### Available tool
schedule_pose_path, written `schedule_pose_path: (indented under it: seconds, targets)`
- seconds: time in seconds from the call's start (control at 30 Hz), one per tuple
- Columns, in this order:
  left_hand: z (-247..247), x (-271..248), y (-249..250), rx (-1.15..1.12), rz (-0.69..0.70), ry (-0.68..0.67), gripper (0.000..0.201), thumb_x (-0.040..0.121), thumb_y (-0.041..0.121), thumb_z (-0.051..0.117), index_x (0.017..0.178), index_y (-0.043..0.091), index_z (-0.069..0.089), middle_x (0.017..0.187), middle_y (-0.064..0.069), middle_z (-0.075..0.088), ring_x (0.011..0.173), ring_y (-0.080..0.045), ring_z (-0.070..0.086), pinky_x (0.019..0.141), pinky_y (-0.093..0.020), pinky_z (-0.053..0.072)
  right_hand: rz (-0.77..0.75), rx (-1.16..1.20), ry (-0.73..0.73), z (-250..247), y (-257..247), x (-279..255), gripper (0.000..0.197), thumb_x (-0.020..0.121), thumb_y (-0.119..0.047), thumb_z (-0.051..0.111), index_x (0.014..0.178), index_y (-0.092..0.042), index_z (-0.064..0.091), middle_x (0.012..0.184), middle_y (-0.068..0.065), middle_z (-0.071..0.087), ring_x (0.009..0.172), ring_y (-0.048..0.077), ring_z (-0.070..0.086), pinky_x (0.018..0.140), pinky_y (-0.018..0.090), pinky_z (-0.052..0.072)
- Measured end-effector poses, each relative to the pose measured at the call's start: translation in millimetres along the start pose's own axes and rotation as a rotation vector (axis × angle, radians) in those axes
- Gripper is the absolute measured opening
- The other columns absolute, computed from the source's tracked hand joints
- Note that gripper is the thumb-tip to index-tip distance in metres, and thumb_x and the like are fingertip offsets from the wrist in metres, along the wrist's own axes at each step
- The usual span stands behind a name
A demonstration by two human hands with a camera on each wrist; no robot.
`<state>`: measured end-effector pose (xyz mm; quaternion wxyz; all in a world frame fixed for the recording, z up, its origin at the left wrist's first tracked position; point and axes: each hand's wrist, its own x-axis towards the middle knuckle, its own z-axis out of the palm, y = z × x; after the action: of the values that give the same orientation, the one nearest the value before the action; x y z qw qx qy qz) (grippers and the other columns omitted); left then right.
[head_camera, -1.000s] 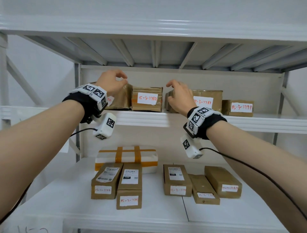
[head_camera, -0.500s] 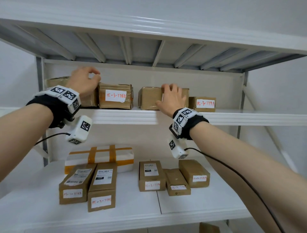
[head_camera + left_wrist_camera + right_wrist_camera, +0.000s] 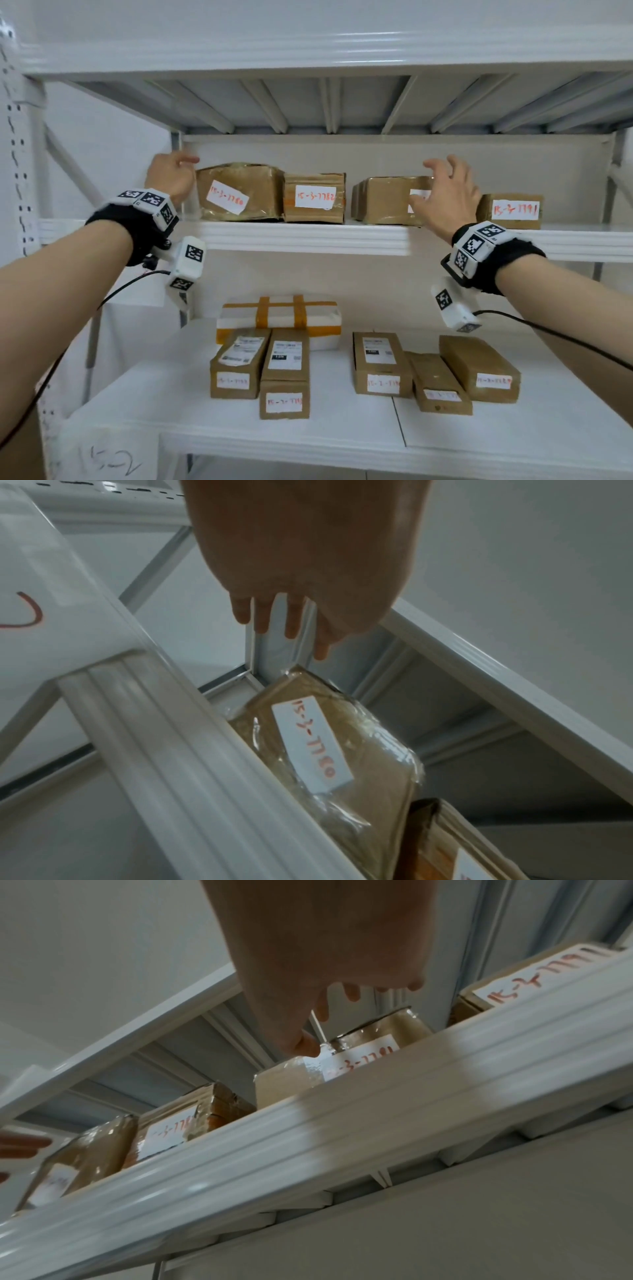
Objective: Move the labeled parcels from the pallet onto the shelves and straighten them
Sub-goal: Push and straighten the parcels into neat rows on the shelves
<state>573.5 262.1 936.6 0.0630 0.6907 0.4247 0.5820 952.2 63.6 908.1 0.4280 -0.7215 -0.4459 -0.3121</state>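
Note:
Four brown labeled parcels stand in a row on the upper shelf [image 3: 308,237]. My left hand [image 3: 170,176] is beside the left end of the plastic-wrapped leftmost parcel [image 3: 239,193], fingers relaxed and holding nothing. In the left wrist view the left hand [image 3: 274,588] has straight fingers just off that leftmost parcel [image 3: 329,750]. My right hand [image 3: 445,197] is spread in front of the third parcel [image 3: 383,200], covering its label. In the right wrist view the right hand's [image 3: 325,961] thumb touches the third parcel [image 3: 363,1053] at its top edge, with the other fingers not curled round it.
The second parcel [image 3: 314,198] and fourth parcel [image 3: 512,210] stand untouched. The lower shelf [image 3: 137,411] holds several brown parcels and a white box with orange tape [image 3: 279,317]. A perforated upright [image 3: 17,137] stands at the left, and the shelf above hangs low.
My left hand has come off the top of the leftmost parcel and sits at its left end. My right hand has lifted from lying flat on the third parcel, fingers now spread.

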Motion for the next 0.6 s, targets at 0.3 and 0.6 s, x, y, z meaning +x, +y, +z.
schedule_pose_path:
  seconds: [0.3,0.6]
  targets:
    - [12.8,13.7,-13.3,-0.024,0.083,-0.234,0.05,0.086,0.032,0.073,0.132,0.019,0.06,0.139,-0.006,0.051,0.129,-0.024,0.047,0.109,-0.038,0.039,0.121,-0.094,-0.071,17.6,-4.1,11.8,0.066,0.081,-0.045,0.066,0.14,-0.024,0.046,0.152,0.021,0.029,0.141,0.046,0.025,0.116,0.058,0.026]
    - [41.3,31.3,-8.3,-0.051,0.107,-0.33,0.049,0.08,0.022,0.081,0.122,0.017,0.056,0.122,-0.005,0.061,0.11,-0.024,0.059,0.09,-0.037,0.053,0.125,-0.248,-0.059,22.5,-19.7,14.0,0.065,0.079,-0.055,0.066,0.131,-0.02,0.051,0.135,0.018,0.042,0.127,0.04,0.038,0.108,0.052,0.033]
